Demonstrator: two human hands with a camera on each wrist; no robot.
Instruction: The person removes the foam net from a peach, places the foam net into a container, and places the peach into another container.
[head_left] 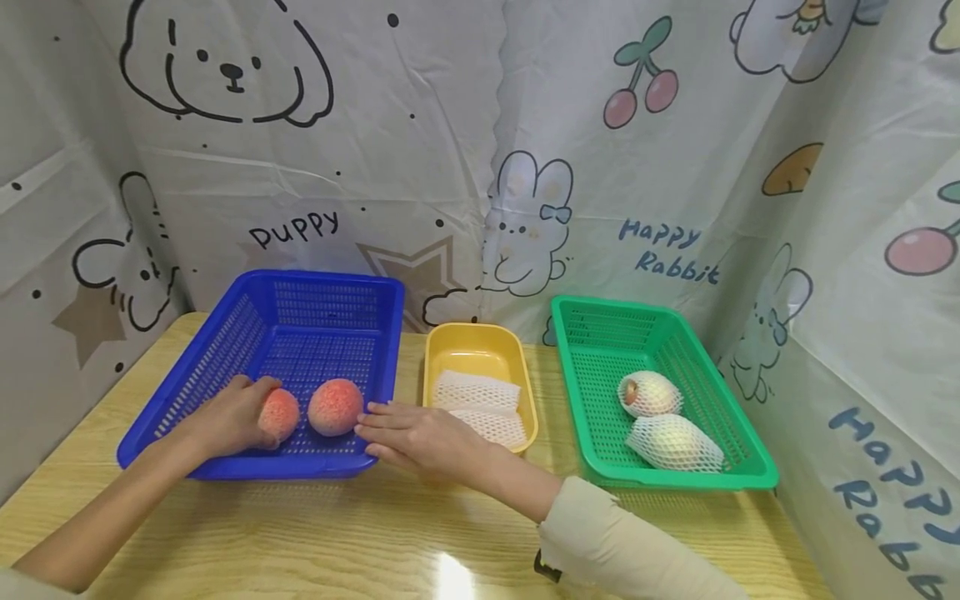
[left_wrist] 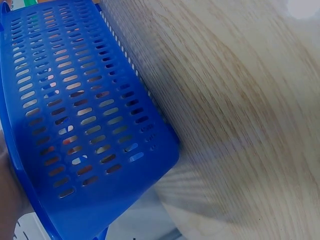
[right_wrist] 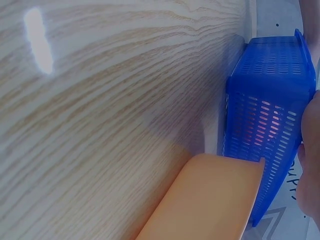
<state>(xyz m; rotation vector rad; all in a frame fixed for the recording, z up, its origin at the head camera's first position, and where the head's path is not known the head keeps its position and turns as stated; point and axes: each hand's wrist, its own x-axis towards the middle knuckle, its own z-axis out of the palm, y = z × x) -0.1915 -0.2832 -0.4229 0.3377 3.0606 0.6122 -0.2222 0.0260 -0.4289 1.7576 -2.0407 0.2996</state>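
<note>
In the head view, my left hand (head_left: pixel 234 418) reaches into the blue basket (head_left: pixel 389 342) at the left, its fingers and thumb around a pinkish-red peach (head_left: pixel 280 415). Beside it in the basket lies a second peach (head_left: pixel 335 407). My right hand (head_left: pixel 431 435) reaches over the basket's right rim, fingers extended, fingertips close to the second peach; whether they touch it I cannot tell. From the left wrist, the basket's slotted wall (left_wrist: pixel 75 125) hides most of the contents. The right wrist view catches part of my right hand (right_wrist: pixel 309 160) at the rim.
Between the baskets stands a yellow tray (head_left: pixel 472 360) with white foam net sleeves (head_left: pixel 480 396). At the right, a green basket (head_left: pixel 600 392) holds two net-wrapped fruits (head_left: pixel 675 443). Patterned cloth (head_left: pixel 420 125) hangs behind and beside the wooden table (head_left: pixel 360 542).
</note>
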